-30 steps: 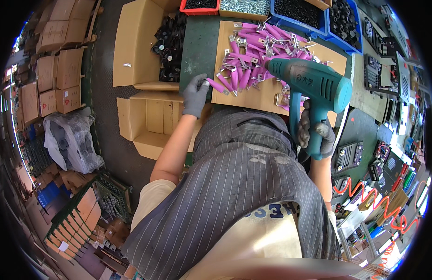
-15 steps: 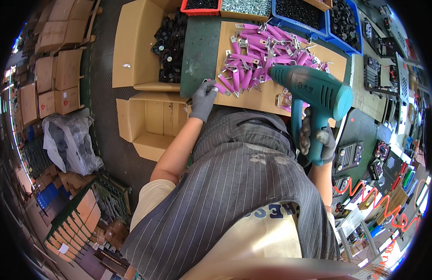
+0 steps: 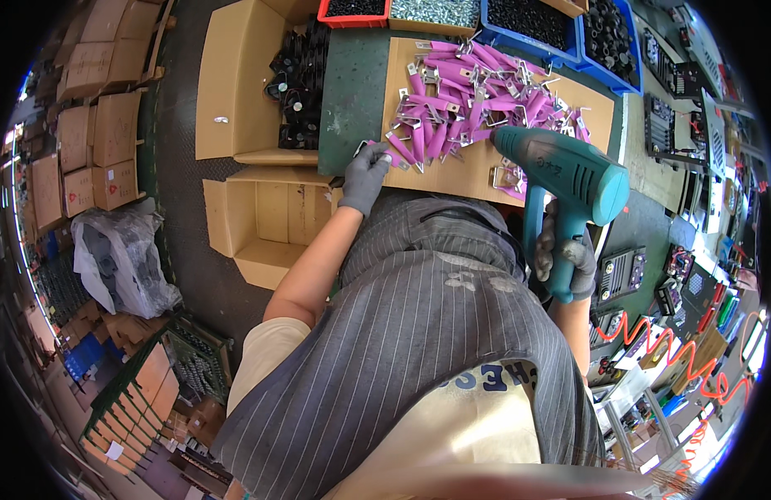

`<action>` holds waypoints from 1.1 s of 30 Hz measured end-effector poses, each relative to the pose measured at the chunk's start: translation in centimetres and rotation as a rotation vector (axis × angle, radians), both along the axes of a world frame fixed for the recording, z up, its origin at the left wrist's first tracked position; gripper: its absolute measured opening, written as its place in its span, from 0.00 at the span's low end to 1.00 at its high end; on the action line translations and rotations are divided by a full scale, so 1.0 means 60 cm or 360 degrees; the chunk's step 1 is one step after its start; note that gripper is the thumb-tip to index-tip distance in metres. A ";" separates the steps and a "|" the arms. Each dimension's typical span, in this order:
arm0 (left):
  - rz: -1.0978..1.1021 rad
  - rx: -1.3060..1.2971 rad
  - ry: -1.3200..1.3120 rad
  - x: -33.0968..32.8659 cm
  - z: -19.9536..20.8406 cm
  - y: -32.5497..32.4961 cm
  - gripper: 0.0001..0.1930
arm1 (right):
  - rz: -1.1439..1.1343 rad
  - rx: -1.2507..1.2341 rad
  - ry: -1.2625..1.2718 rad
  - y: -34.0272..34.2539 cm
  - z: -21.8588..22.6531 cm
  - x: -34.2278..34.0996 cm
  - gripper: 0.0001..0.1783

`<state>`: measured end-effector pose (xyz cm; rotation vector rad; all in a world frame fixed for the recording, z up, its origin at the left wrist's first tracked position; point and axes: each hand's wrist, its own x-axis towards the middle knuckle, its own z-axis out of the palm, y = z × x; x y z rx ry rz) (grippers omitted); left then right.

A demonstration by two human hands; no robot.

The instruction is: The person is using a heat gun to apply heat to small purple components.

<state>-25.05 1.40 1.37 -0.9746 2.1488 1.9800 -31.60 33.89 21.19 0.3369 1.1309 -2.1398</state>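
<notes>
In a grey glove, my left hand (image 3: 365, 177) pinches a small pink-sleeved metal piece (image 3: 397, 157) at the near left edge of a flat cardboard sheet (image 3: 460, 187). My right hand (image 3: 573, 258), gloved too, is wrapped round the handle of a teal heat gun (image 3: 568, 167). Its dark nozzle points left, over the near side of the sheet, apart from the held piece. Beyond it lies a loose heap of pink-sleeved metal pieces (image 3: 452, 104) with bare silvery ends. A few more pieces (image 3: 508, 177) sit under the gun, partly hidden by it.
Along the bench's far side stand a red bin (image 3: 354, 20) of dark parts, a box of silvery screws (image 3: 435, 12) and blue bins (image 3: 528, 48) of black parts. Left of the green bench (image 3: 345, 100) are an open carton (image 3: 227, 92) with black parts and another open carton (image 3: 273, 258).
The heat gun's nozzle has moved slightly to the right and nearer to me. My left hand keeps its pinch in almost the same place. The whole view has shifted a little.
</notes>
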 end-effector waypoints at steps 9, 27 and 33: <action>-0.0026 0.0005 0.0027 0.003 -0.006 0.000 0.14 | -0.0081 0.0009 0.0066 0.001 -0.007 0.004 0.41; 0.0036 -0.0330 0.0239 -0.008 0.025 0.007 0.13 | -0.0050 -0.0063 0.0112 -0.010 -0.013 -0.010 0.40; -0.0212 -0.0678 0.0413 -0.029 0.079 0.024 0.13 | -0.0140 -0.0188 0.0169 -0.009 -0.026 -0.040 0.39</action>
